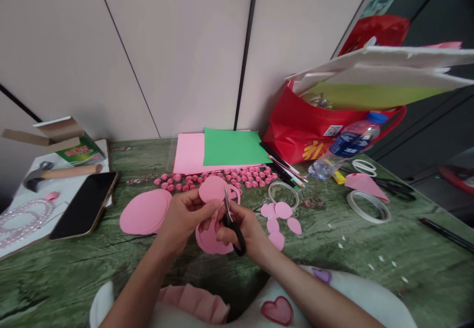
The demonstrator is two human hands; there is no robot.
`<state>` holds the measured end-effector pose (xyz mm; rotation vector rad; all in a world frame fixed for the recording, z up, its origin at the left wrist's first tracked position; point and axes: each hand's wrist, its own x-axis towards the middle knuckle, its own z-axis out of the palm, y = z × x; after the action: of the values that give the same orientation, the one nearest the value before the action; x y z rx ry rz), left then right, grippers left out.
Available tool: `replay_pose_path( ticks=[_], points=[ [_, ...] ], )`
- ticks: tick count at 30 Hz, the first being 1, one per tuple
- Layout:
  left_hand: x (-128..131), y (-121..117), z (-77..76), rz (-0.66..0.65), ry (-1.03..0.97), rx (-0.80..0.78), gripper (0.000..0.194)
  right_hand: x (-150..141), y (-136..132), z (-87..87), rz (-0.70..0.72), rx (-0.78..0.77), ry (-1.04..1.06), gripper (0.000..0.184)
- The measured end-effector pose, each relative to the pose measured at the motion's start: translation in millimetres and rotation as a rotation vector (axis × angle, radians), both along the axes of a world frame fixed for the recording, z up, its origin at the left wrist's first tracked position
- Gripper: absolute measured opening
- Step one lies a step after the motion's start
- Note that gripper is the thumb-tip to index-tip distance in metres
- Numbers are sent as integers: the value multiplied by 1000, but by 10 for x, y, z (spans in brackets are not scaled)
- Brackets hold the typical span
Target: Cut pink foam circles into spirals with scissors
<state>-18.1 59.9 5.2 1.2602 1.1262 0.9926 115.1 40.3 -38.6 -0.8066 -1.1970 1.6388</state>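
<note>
My left hand (187,214) pinches a round piece of pink paper (212,189) between thumb and fingers. In my right hand (242,227) is a pair of black-handled scissors (237,236), its blades pointing up at the right edge of that piece. A curled strip of pink paper (235,194) stands off beside the blades. More cut pink paper (209,239) shows below both hands, partly hidden by them. To the left lies a stack of larger pink paper rounds (144,213). Small pink petal shapes (283,210) are scattered right of the scissors.
Many small pink rolled paper pieces (252,176) lie behind my hands, before green paper (235,148). A phone (85,204) and hammer (66,171) are at left. Tape rolls (368,207), a water bottle (346,145) and a red bag (289,126) stand right.
</note>
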Motion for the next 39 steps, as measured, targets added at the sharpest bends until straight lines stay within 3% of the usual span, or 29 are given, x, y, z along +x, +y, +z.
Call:
replay_pose_path(
  ticks=[23, 39],
  points=[
    [-9, -11, 40, 11, -103, -6, 14, -35, -45, -7, -13, -78, 9, 35],
    [51, -49, 22, -15, 52, 11, 19, -19, 10, -33, -24, 28, 25, 44]
  ],
)
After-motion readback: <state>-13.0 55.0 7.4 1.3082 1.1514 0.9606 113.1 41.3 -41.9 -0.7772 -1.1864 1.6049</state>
